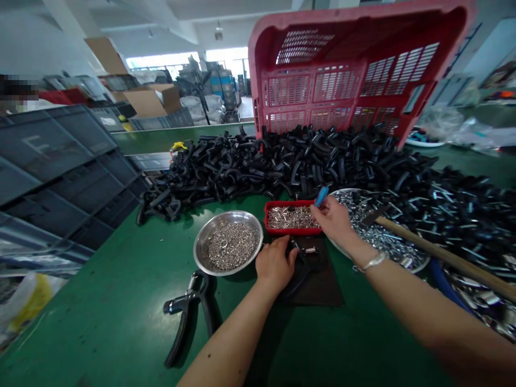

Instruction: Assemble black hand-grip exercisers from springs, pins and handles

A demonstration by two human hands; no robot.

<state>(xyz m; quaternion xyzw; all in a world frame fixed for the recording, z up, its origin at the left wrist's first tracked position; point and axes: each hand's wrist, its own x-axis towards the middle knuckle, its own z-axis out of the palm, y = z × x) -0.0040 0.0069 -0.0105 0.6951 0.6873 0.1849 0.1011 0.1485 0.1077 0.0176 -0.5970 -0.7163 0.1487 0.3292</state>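
Observation:
My left hand (276, 264) is closed round part of a black hand grip with a spring (300, 274), which lies on a dark mat (326, 285). Just above the right end of a red tray (294, 232) of small metal pins, my right hand (332, 217) holds a blue tool (321, 196) in its closed fingers. Left of the tray sits a steel bowl (197, 252) full of tiny metal parts. A second black hand grip (193, 303) with a spring lies on the green table, nearer than the bowl.
Black handles (242, 166) are heaped across the back, under a tipped red crate (310, 88). At right, a hammer (435, 250) with a wooden handle rests over a plate of metal parts (421, 263). Grey crates (52, 156) stand at left. A person's head shows at the far left edge.

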